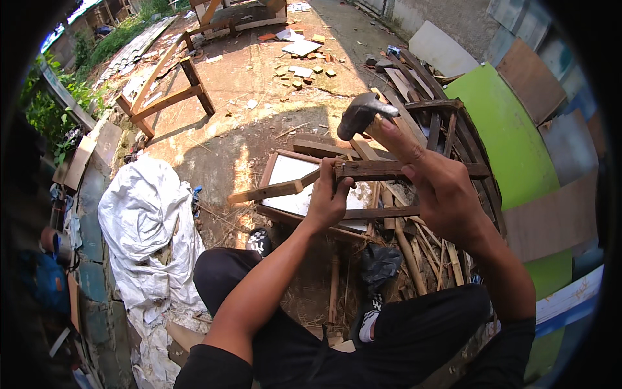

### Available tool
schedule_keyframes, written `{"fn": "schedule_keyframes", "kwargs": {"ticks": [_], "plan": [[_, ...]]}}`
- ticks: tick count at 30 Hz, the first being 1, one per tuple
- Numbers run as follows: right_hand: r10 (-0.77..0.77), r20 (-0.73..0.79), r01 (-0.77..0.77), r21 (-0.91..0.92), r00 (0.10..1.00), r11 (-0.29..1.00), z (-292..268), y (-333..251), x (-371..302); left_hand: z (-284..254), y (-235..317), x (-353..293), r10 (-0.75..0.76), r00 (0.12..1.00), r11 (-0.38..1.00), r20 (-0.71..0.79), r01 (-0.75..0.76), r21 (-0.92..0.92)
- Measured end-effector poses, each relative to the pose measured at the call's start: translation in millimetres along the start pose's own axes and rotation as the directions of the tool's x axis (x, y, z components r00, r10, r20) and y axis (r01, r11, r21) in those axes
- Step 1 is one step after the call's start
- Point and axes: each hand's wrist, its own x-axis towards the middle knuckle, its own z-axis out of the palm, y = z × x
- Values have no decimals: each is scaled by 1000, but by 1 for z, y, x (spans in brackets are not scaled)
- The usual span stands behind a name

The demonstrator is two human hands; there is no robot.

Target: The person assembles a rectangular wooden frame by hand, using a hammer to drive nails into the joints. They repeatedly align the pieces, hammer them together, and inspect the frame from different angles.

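My right hand [447, 188] is closed around a hammer, its index finger stretched along the handle. The dark metal hammer head [358, 118] is raised above a dark wooden beam [372, 170]. Most of the handle is hidden behind my fingers. My left hand [327, 202] grips the left end of that beam, thumb and fingers bent around it. A shorter, lighter wooden piece [269, 192] slants out to the left behind my left hand. Beneath lies a white panel with a wooden frame [283, 170]. Another wooden bar [389, 212] runs below the beam, toward my right wrist.
A crumpled white sack [146, 223] lies to the left. Scrap wood [447, 129] and a leaning green board [502, 129] stand at the right, bamboo sticks [411, 262] and a black plastic bag [380, 264] nearer. Small wooden blocks [298, 84] and a wooden frame [172, 97] sit farther off.
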Motion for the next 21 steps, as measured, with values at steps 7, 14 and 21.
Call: {"fn": "schedule_keyframes", "kwargs": {"ticks": [7, 14, 21], "plan": [[82, 161, -77, -39, 984, 996, 28, 6, -10, 0, 0, 1, 32, 999, 999, -10, -31, 37], [-117, -242, 141, 82, 963, 987, 13, 6, 2, 2, 5, 1, 50, 998, 995, -23, -48, 91], [121, 175, -111, -65, 977, 992, 25, 9, -14, -1, -7, 3, -47, 999, 999, 18, 48, -24]]}}
